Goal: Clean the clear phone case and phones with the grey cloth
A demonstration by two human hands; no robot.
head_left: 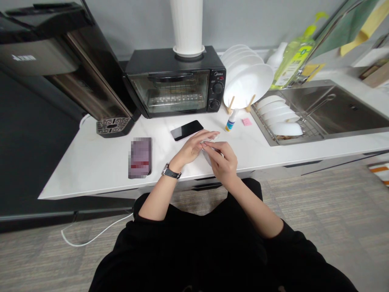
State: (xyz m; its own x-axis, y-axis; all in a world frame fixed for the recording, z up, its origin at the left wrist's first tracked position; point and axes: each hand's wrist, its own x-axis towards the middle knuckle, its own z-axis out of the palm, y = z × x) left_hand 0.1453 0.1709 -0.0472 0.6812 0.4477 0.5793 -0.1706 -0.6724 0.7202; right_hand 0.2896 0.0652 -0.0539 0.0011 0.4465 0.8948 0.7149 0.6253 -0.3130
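Over the white counter (pixel 100 174) my two hands meet above its front edge. My left hand (pixel 192 147), with a watch (pixel 171 171) on the wrist, has its fingers pointing right around a thin pale item (pixel 213 138), too small to name. My right hand (pixel 224 160) is closed in a pinch against the same item, its fingertips touching the left hand. Part of something whitish (pixel 206 157) shows below the fingers. Just behind my left hand lies a dark-screened phone (pixel 187 130). A small spray bottle (pixel 231 121) with a blue and yellow label stands behind my right hand.
A purple pixelated object (pixel 140 158) lies at left, near a black drink dispenser (pixel 114 125). Behind stand a toaster oven (pixel 176 93) and racked white plates (pixel 247 85). Right are a pink sticky note (pixel 246 121), bowls (pixel 279 113), a soap bottle (pixel 293 59) and a sink (pixel 349 107).
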